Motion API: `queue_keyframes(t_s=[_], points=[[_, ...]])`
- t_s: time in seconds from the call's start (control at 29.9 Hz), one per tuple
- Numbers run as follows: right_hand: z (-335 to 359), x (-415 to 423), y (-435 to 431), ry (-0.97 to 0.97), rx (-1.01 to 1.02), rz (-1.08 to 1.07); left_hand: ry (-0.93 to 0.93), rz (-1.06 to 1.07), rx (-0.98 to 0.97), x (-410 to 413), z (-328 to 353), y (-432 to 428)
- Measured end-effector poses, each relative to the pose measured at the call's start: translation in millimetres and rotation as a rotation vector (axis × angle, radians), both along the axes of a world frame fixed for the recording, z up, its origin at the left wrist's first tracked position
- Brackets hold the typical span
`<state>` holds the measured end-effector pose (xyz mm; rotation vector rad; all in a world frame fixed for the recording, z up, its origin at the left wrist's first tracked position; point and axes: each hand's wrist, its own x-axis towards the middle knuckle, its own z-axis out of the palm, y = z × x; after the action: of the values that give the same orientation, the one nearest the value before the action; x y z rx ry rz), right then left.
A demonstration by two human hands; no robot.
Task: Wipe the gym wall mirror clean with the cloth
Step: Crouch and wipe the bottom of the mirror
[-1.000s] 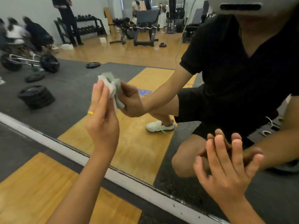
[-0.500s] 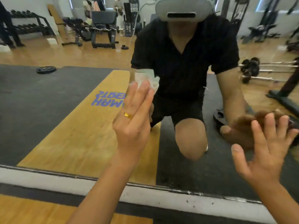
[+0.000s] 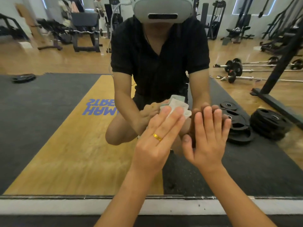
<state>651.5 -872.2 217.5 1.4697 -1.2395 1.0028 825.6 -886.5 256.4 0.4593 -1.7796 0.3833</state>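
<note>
**Cloth pressed flat, low on the mirror**

On my feed the cloth (image 3: 179,104) sits against the mirror (image 3: 62,131), in its lower part and about mid-width, well above the mirror's bottom frame (image 3: 65,206). My left hand (image 3: 157,141) has it pinned there: fingers straight and together, laid over the bunched fabric, nothing curled round it. I read that flat hold as deliberate, since a spread palm puts even pressure on the glass and lets the cloth slide without balling up. A gold ring (image 3: 157,137) shows on that hand.

My right hand (image 3: 208,141) is just beside the left on the mirror, also released, fingers straight and upright, gripping nothing. It seems to lie on the glass as a brace while I crouch, though I cannot confirm full contact.

The mirror reflects a kneeling figure and weight plates (image 3: 268,125) on the gym floor. I judge the wiping to be under way, with much of the mirror not yet covered.
</note>
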Motion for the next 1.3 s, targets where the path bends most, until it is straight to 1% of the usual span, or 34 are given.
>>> queue_keyframes(t_s=[0.07, 0.13, 0.23, 0.3, 0.33, 0.37, 0.47, 0.53, 0.57, 0.64, 0.7, 0.77, 0.84, 0.9, 0.97, 1.0, 1.07, 1.1, 1.14, 1.2, 1.24, 1.27, 1.3], points=[[-1, -1, -1, 0.012, -0.012, 0.01, -0.017, 0.033, -0.027, 1, 1, 2], [-3, 1, 0, 0.003, -0.016, 0.012, -0.008, 0.117, -0.046, 17, 0, 2], [-3, -1, -3, 0.033, -0.043, -0.012, 0.148, 0.248, -0.021, 45, 7, -8], [-4, 1, -2, 0.012, -0.032, -0.013, 0.238, 0.25, 0.023, 39, 10, -10], [-4, 0, -1, 0.005, -0.033, -0.007, 0.251, 0.233, 0.035, 29, 9, -7], [-4, 0, 0, 0.004, -0.033, 0.002, 0.225, 0.213, 0.031, 18, 5, -3], [-1, -2, 1, 0.009, -0.007, 0.008, 0.032, 0.159, -0.026, 1, 1, 8], [-1, -3, 2, 0.003, 0.005, 0.017, -0.079, 0.166, -0.097, 13, 8, 5], [-1, -3, 3, 0.001, 0.005, 0.018, -0.095, 0.18, -0.125, 22, 11, 1], [-1, -2, 3, -0.006, -0.003, 0.026, -0.035, 0.218, -0.108, 38, 18, -4], [-1, -1, 1, -0.01, -0.014, 0.025, 0.08, 0.243, -0.048, 46, 27, -10], [-1, -2, 1, -0.003, -0.018, 0.017, 0.185, 0.231, 0.01, 39, 35, -10], [-2, -3, 1, 0.004, -0.027, 0.03, 0.225, 0.192, 0.033, 24, 40, -6], [-2, -2, 0, 0.007, -0.037, 0.03, 0.16, 0.116, 0.022, 8, 50, -4], [-2, -3, 0, 0.009, -0.044, 0.035, 0.073, 0.039, -0.036, -6, 65, -3], [-2, -3, -1, 0.009, -0.048, 0.04, 0.032, 0.027, -0.082, -9, 74, -1], [-2, -3, -1, 0.011, -0.052, 0.039, -0.036, 0.083, -0.172, 0, 89, -2], [-2, -3, -1, 0.011, -0.05, 0.039, -0.016, 0.141, -0.183, 13, 93, -4], [-3, -3, -1, 0.012, -0.049, 0.04, 0.063, 0.213, -0.165, 31, 95, -9], [-3, -3, -1, 0.012, -0.051, 0.04, 0.342, 0.325, -0.054, 73, 93, -24], [-3, -2, -1, 0.011, -0.054, 0.039, 0.463, 0.334, 0.0, 90, 90, -29], [-3, -2, -2, 0.008, -0.057, 0.038, 0.538, 0.337, 0.042, 99, 86, -32], [-3, -1, -1, 0.004, -0.058, 0.04, 0.57, 0.338, 0.075, 101, 80, -32]])
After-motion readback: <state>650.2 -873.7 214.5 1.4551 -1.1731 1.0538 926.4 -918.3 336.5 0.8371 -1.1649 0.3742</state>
